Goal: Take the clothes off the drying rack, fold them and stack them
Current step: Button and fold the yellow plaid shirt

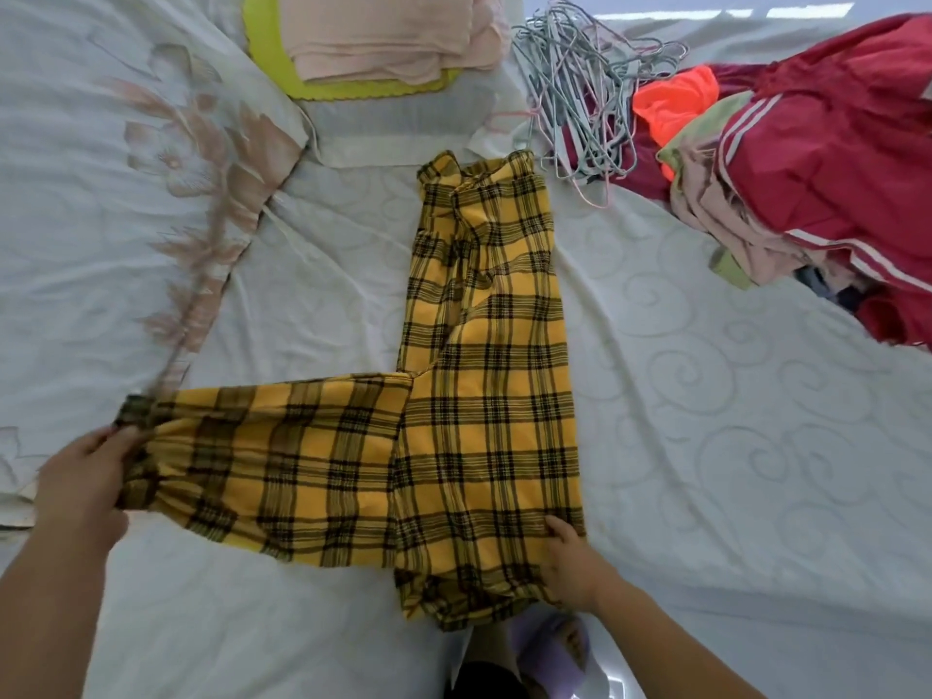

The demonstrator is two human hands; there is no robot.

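A yellow and black plaid shirt [484,396] lies flat on the white bed [731,446], its body running away from me and one sleeve stretched out to the left. My left hand [85,481] grips the cuff end of that sleeve. My right hand [572,562] rests on the shirt's near right hem, fingers tucked at the edge of the cloth. A folded stack of pale pink cloth [388,32] on a yellow-green piece sits at the far edge.
A tangle of grey wire hangers [580,93] lies at the far right. A heap of unfolded clothes, red with white stripes [832,169], orange and beige, fills the right side. A floral bedsheet [126,169] covers the left.
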